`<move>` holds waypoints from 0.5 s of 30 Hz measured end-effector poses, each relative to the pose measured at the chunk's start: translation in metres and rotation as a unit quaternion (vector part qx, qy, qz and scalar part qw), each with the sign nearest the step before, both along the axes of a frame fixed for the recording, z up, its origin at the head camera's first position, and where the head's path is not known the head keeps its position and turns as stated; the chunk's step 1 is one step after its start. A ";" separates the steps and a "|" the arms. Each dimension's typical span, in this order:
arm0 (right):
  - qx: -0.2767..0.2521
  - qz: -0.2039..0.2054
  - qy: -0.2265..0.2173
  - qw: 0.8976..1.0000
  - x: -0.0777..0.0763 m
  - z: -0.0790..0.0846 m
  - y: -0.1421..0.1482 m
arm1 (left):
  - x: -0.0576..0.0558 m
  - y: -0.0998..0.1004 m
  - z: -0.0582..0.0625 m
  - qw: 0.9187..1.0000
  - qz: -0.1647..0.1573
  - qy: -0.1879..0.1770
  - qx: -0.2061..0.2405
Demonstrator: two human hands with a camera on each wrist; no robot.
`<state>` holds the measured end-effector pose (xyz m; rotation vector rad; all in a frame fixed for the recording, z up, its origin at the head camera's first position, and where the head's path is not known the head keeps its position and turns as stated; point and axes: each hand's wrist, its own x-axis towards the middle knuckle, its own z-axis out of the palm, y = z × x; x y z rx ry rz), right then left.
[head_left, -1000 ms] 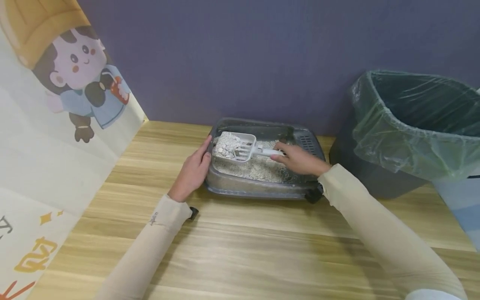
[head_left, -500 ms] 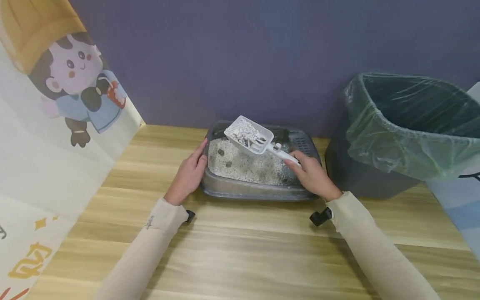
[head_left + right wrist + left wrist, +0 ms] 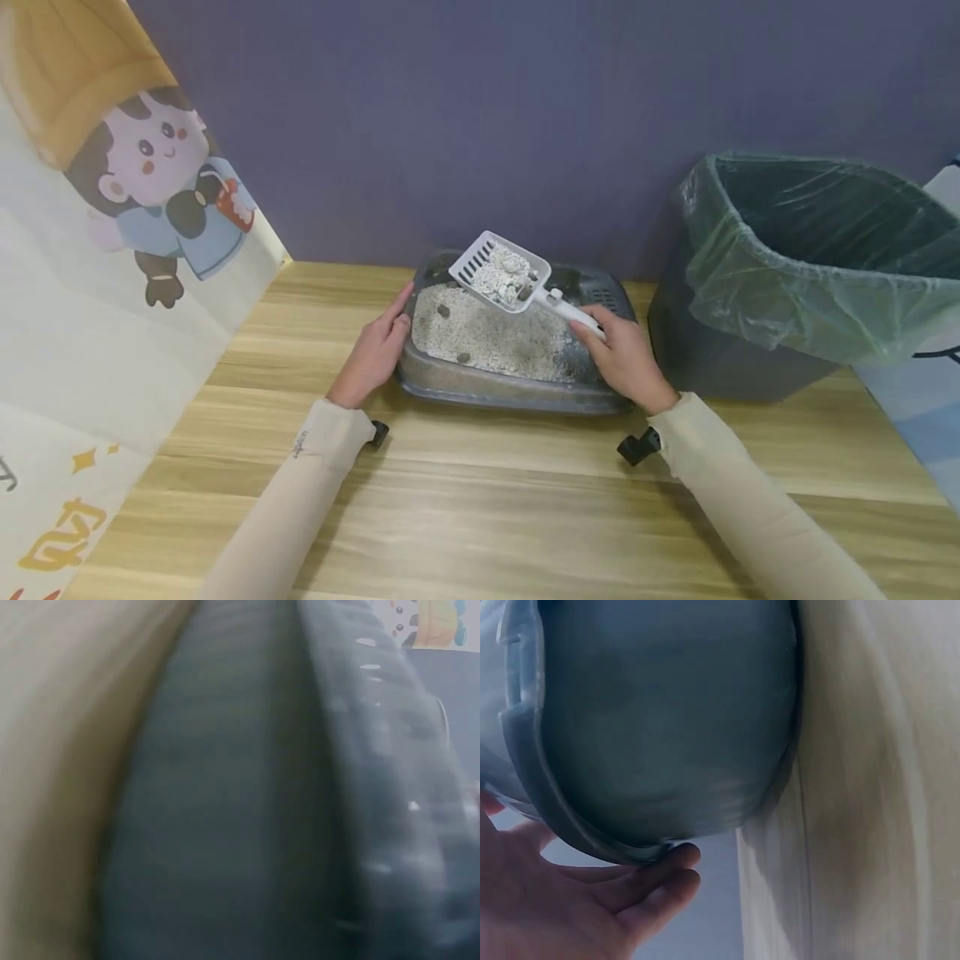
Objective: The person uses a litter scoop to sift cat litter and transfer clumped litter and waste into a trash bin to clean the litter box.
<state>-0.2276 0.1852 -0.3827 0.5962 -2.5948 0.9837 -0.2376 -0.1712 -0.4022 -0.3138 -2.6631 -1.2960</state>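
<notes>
A grey litter box (image 3: 517,398) stands on the wooden table, with pale litter and a few dark clumps in it. My left hand (image 3: 371,354) holds its left rim; in the left wrist view the fingers (image 3: 664,889) reach beneath the rim, thumb on the other side. My right hand (image 3: 626,354) grips the handle of a white slotted litter scoop (image 3: 558,307). Above the box, the scoop carries pale litter (image 3: 506,273) with a dark bit near the handle, its front slots bare. The right wrist view is blurred, mostly showing the box's outer wall (image 3: 225,787).
To the right of the box stands a tall grey bin (image 3: 735,350) lined with a translucent green bag (image 3: 810,304). A purple-grey wall (image 3: 450,108) rises right behind the box. A white wall with a cartoon figure (image 3: 168,192) borders the table (image 3: 480,517) on the left.
The scoop has risen from the litter and turned at an angle over the box. Its load has shrunk and lies nearer the handle. My left hand has stayed at the rim.
</notes>
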 end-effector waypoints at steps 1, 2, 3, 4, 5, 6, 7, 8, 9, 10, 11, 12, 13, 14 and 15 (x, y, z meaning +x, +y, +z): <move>-0.001 -0.007 0.011 1.000 0.000 -0.003 0.000 | -0.001 0.000 -0.001 1.000 -0.001 -0.003 0.002; -0.003 -0.013 0.021 1.000 0.000 -0.006 -0.001 | -0.001 0.000 -0.002 1.000 -0.003 -0.004 0.004; -0.005 -0.017 0.028 0.999 0.000 -0.008 -0.001 | -0.002 0.000 -0.003 1.000 -0.003 -0.006 0.005; -0.007 -0.023 0.033 0.999 0.001 -0.010 -0.002 | -0.002 -0.001 -0.003 1.000 -0.004 -0.005 0.005; -0.009 -0.026 0.036 0.999 0.001 -0.011 -0.003 | -0.002 -0.001 -0.004 1.000 -0.005 -0.005 0.004; -0.012 -0.028 0.036 0.999 0.001 -0.011 -0.003 | -0.002 -0.002 -0.004 1.000 -0.006 -0.003 0.002; -0.015 -0.029 0.033 0.999 0.001 -0.011 -0.004 | -0.001 -0.002 -0.004 1.000 -0.006 -0.002 0.001; -0.017 -0.029 0.030 0.999 0.001 -0.011 -0.004 | -0.001 -0.002 -0.005 1.000 -0.007 0.000 0.000; -0.019 -0.030 0.027 0.999 0.001 -0.011 -0.004 | 0.000 -0.003 -0.005 1.000 -0.008 0.002 -0.002; -0.020 -0.031 0.025 0.999 0.001 -0.011 -0.004 | 0.000 -0.003 -0.004 1.000 -0.010 0.003 -0.003; -0.021 -0.033 0.024 0.999 0.001 -0.011 -0.004 | 0.001 -0.002 -0.004 1.000 -0.010 0.004 -0.003; -0.022 -0.034 0.023 0.999 0.001 -0.011 -0.003 | 0.001 -0.002 -0.004 1.000 -0.010 0.004 -0.002; -0.022 -0.035 0.022 0.999 0.000 -0.011 -0.002 | 0.002 -0.001 -0.003 1.000 -0.009 0.003 -0.002; -0.023 -0.036 0.021 0.999 0.000 -0.011 -0.001 | 0.002 -0.001 -0.003 1.000 -0.010 0.003 -0.002; -0.024 -0.036 0.019 0.999 0.000 -0.011 -0.001 | 0.003 0.000 -0.002 1.000 -0.009 0.004 -0.005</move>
